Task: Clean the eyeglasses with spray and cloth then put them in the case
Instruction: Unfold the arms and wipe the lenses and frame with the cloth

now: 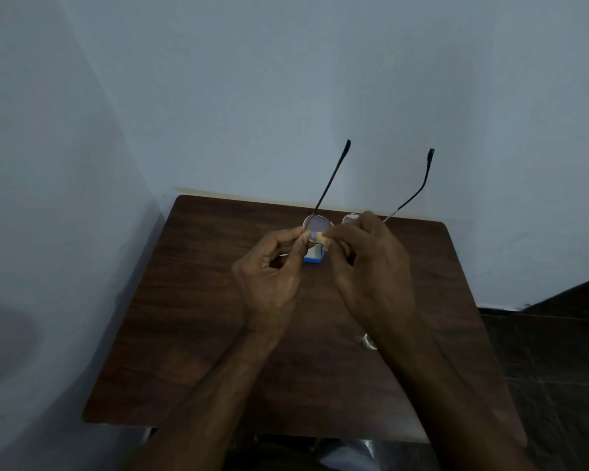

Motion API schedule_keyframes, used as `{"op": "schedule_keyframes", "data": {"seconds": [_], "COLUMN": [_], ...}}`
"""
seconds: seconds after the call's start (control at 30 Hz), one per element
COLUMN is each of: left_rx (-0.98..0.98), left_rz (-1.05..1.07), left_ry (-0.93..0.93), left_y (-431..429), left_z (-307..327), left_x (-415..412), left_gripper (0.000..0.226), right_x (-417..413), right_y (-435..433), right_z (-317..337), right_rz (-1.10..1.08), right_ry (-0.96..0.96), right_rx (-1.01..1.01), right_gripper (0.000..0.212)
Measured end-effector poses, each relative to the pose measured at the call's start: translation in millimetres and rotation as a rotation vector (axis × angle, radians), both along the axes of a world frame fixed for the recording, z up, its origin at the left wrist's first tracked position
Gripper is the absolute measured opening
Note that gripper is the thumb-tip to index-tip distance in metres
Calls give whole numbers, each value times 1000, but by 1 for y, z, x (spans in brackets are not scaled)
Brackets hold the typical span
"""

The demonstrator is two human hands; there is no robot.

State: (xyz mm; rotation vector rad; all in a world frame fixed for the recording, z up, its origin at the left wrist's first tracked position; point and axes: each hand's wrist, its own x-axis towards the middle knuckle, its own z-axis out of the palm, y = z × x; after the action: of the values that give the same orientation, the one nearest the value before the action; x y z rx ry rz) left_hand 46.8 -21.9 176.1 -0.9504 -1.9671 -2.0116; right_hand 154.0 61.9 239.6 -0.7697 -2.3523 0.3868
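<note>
You've got the eyeglasses (317, 224) up in the air, right above the blue-and-white box (312, 258), lenses toward you and the two temple arms (334, 175) pointing up and away beyond the box. Your left hand (272, 277) has a narrow grip, thumb and fingertips pinching the outer rim of one round lens. Your right hand (371, 266) is pinched tight on a small pale yellow cloth (321, 237), pressing it on that same lens just above the box. This looks like the wiping step. That frame is thin metal wire, light and springy, I'd say, with dark tips on the arms, so it will twist if you squeeze hard. Hold it at the rim or the bridge, never by the long arms. The lenses are smooth and likely slick if wet, so let the soft cloth do the rubbing. The box sits on a dark wood-grain table (201, 334), matte, with rounded corners. Nearer you than the box and off to its right, something small and shiny (369, 342) lies by your wrist. I can't tell what it is.
</note>
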Motion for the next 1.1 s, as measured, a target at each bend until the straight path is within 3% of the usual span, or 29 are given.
{"op": "schedule_keyframes", "data": {"seconds": [0.07, 0.2, 0.33, 0.47, 0.6, 0.7, 0.83, 0.97, 1.1], "left_rx": [4, 45, 79, 71, 63, 52, 48, 77, 81], "left_rz": [-5, -43, -69, -52, -87, -99, -116, -101, -102], "left_ry": [-10, -31, -84, -63, -29, 42, 68, 43, 17], "left_y": [1, 1, 3, 1, 0, -1, 1, 3, 4], "left_z": [0, 2, 5, 5, 5, 10, 13, 11, 13], "left_x": [0, -2, -1, -1, 0, -1, 1, 1, 7], "left_gripper": [22, 25, 24, 24, 25, 24, 21, 16, 18], "right_x": [-2, -5, -5, -8, -14, -21, -25, -21, -14], "right_y": [2, -9, -2, -8, 0, 0, 6, -1, 3], "right_z": [4, 7, 11, 12, 18, 24, 31, 30, 33], "right_rz": [-62, 21, -76, 29, -50, 18, -63, 49, -35], "right_ry": [-20, 27, 22, 23, 37, 31, 54, 32, 12], "right_rx": [58, -14, 73, -25, 97, 53, 74, -29, 93], "right_gripper": [10, 7, 10, 5, 7, 2, 9, 8, 6]}}
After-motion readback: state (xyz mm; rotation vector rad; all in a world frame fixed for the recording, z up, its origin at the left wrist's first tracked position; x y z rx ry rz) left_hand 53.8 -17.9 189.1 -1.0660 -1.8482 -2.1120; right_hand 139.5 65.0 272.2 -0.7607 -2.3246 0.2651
